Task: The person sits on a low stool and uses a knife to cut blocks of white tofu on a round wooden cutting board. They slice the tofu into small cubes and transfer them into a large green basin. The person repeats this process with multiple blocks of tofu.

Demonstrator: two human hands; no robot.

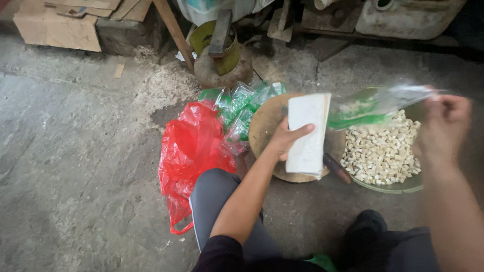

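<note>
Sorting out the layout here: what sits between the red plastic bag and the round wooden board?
In the head view, a heap of small clear-and-green plastic bags lies between the red plastic bag and the round wooden board, overlapping both.

Round wooden board (pixel 267 126) on the floor (pixel 75 166), bowl of cubes (pixel 385 151) just right of it, knife (pixel 337 167) between them, plastic bag (pixel 194 146) left of the board, heap of small packets (pixel 242 103) behind the bag, rusty pot (pixel 222 63) farther back, cardboard (pixel 58 27) far left

The left hand (pixel 288 137) reaches forward from a bare forearm, thumb spread, fingers clasped. The right hand (pixel 441 130), blurred, is raised with fingers pinched together. Both knees are bent.
</note>
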